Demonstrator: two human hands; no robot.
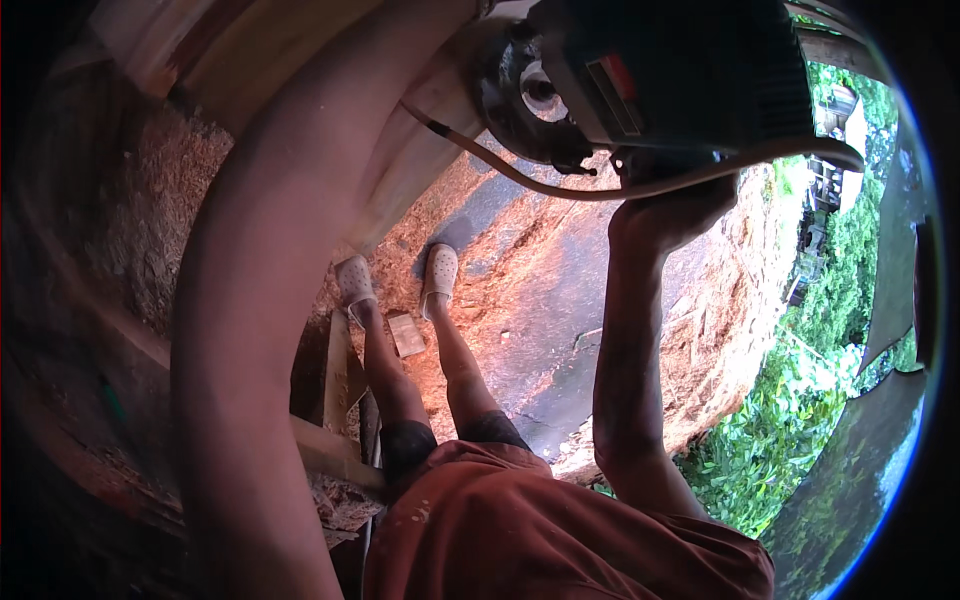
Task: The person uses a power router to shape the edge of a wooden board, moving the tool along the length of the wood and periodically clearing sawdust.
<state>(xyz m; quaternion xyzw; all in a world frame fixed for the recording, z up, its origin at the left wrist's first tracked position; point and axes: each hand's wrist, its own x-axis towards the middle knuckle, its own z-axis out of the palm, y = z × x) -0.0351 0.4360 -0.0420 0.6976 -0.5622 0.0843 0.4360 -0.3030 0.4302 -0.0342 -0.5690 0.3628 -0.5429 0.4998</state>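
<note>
A dark green corded power tool (690, 70) fills the upper right of the head view. Its left end carries a black round housing with a pale opening in the middle; which kind of tool it is I cannot tell. My right hand (680, 212) is closed around the tool's underside from below, seen from the wrist side. The tool's pale cord (560, 190) loops in front of that hand. My left arm (260, 270) sweeps up close to the camera, and its hand lies beyond the top edge. Behind the round housing runs a pale wooden board (400, 185).
Reddish sawdust-strewn ground (540, 270) lies below, with my feet in light clogs (440, 270). Wooden beams (335, 450) stand by my legs at the left. A small wood block (406, 334) lies near my feet. Green plants (770, 440) border the right side.
</note>
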